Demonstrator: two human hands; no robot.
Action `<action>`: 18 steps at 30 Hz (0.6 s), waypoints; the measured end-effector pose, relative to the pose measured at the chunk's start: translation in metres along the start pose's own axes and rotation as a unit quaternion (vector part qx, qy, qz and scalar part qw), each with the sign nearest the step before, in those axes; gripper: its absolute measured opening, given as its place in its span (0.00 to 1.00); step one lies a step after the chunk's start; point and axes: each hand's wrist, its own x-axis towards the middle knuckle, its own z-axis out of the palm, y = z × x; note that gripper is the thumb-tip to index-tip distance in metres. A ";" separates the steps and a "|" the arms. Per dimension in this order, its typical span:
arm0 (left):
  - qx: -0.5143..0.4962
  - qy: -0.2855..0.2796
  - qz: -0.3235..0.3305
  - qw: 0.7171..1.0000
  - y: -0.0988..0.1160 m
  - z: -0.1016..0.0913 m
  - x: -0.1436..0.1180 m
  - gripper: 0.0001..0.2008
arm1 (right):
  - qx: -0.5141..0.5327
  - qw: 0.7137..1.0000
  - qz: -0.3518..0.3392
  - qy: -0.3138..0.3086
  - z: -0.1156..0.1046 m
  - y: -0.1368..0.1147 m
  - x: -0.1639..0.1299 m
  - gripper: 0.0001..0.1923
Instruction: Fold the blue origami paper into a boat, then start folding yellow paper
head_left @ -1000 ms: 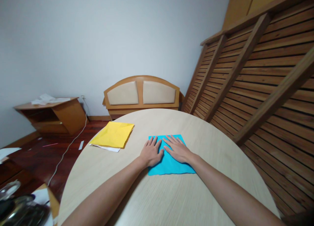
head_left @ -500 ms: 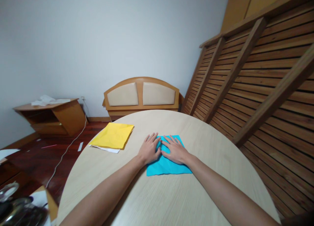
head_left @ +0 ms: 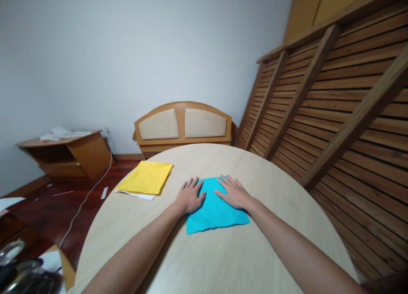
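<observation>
Both hands, left [head_left: 190,197] and right [head_left: 233,193], lie spread flat on the blue paper [head_left: 214,209]; press evenly outward for a crisp crease.

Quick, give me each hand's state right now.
Left hand: open, flat, palm down on the left edge of the blue paper sheet.
Right hand: open, flat, pressing the same sheet's right side.

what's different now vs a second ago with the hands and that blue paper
Both hands slid apart: the left hand went out to the left edge of the flat blue paper sheet, the right hand to its far right part, so bare blue shows between them. Each lies flat, palm down. The yellow paper sheet on the round pale wooden table stayed put.
</observation>
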 end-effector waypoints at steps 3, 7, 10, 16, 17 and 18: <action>0.005 0.014 -0.006 1.000 0.003 -0.001 -0.003 0.32 | -0.020 0.998 -0.030 0.053 -0.004 -0.005 -0.006 0.40; -0.004 0.041 0.034 0.999 0.006 -0.002 -0.006 0.31 | 0.018 0.991 -0.122 0.050 -0.005 -0.024 -0.011 0.38; -0.029 0.027 0.085 0.996 0.004 -0.003 -0.005 0.30 | 0.039 0.993 -0.114 0.002 -0.001 -0.030 -0.010 0.39; -0.020 -0.007 0.056 0.998 -0.006 -0.003 -0.003 0.30 | 0.011 0.999 -0.045 -0.012 0.003 -0.016 -0.003 0.46; -0.013 -0.004 0.031 0.999 -0.007 -0.004 -0.004 0.31 | 0.009 0.999 -0.040 -0.011 0.003 -0.013 -0.002 0.46; -0.006 0.004 0.004 1.000 -0.008 -0.005 -0.005 0.31 | 0.008 0.999 -0.035 -0.011 0.003 -0.011 -0.002 0.47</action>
